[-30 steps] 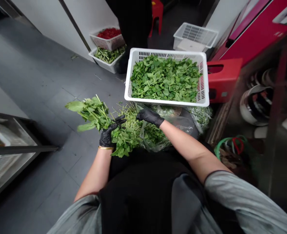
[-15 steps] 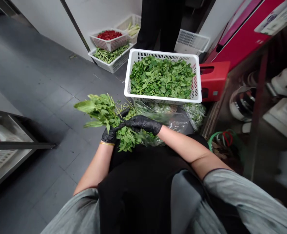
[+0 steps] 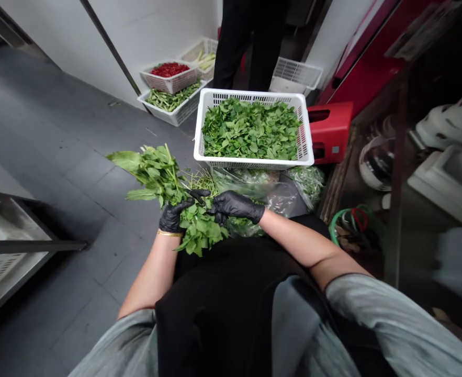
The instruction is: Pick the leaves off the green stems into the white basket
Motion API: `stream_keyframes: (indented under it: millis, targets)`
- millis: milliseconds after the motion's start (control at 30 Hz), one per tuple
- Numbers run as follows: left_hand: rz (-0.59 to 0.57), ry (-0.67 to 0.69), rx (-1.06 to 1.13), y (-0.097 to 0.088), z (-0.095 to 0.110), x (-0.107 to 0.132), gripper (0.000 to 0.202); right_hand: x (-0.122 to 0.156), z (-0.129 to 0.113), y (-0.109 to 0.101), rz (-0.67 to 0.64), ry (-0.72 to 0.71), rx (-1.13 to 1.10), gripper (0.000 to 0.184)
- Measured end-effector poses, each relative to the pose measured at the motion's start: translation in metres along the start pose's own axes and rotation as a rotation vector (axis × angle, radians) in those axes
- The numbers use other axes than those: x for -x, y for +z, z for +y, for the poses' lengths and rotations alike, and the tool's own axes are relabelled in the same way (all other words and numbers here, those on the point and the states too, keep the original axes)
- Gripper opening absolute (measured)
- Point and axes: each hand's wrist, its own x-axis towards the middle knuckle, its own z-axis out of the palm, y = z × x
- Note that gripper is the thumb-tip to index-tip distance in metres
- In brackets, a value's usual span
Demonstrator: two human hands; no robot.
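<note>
My left hand [image 3: 173, 213], in a black glove, is closed round a bunch of leafy greens [image 3: 152, 173]. Its leaves and stems stick out to the upper left, and more leaves hang below the hand. Beside it my right hand [image 3: 236, 205], also in a black glove, has its fingers pinched together at the right side of the bunch; what lies between the fingertips is hidden. Loose thin stems [image 3: 201, 180] lie just beyond the hands. In front stands a white basket [image 3: 253, 163] full of picked green leaves [image 3: 252, 131].
Plastic bags of greens [image 3: 307, 183] lie under the basket's near edge. A red stool [image 3: 330, 131] adjoins it on the right. Baskets of red chillies [image 3: 170, 70] and cut green vegetables [image 3: 170, 99] stand by the wall. A person's dark trouser legs [image 3: 250, 42] are behind the basket.
My right hand has drawn slightly right, away from my left hand. The bunch in my left hand sits a little further left in view. The camera view has shifted somewhat.
</note>
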Motion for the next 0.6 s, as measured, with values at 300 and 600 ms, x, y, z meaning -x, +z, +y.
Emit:
stream_keyframes:
  millis: [300, 600]
  targets:
    - [0.052, 0.194, -0.07, 0.002, -0.016, -0.017, 0.007, 0.009, 0.01, -0.012, 0.175, -0.226, 0.064, 0.059]
    - [0.063, 0.242, 0.063, 0.001, -0.015, -0.025, 0.016, 0.025, -0.007, -0.018, -0.062, -0.048, -0.037, 0.054]
